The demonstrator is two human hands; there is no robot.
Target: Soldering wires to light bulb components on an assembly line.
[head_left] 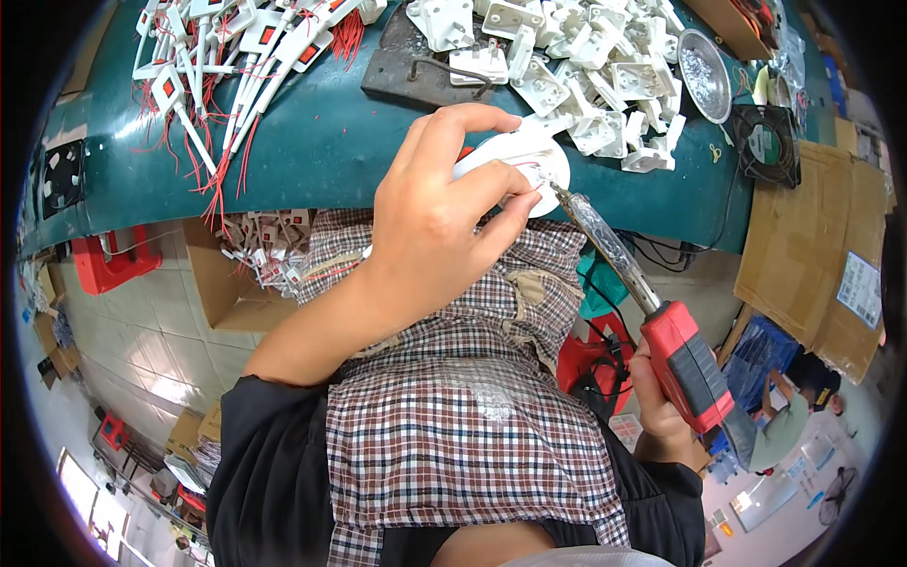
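Observation:
My left hand (425, 203) pinches a round white plastic part (556, 156) just over the table's near edge. A bit of red shows on the part beside my fingers, and a thin wire crosses its inner face. In my right hand (652, 402) is a soldering iron (688, 364) with a red and black handle, held from below right. Its tip points up and left and meets the part close to my left fingertips; whether it touches metal there is too small to tell. My left fingers hide some of the part.
White plastic plug housings (638, 80) lie heaped behind my hands, beside a dark metal block (406, 80). White stems with red switches and wires (274, 71) spread at left. A metal dish (706, 76) and fan (767, 142) stand right. A carton (213, 283) holds parts below.

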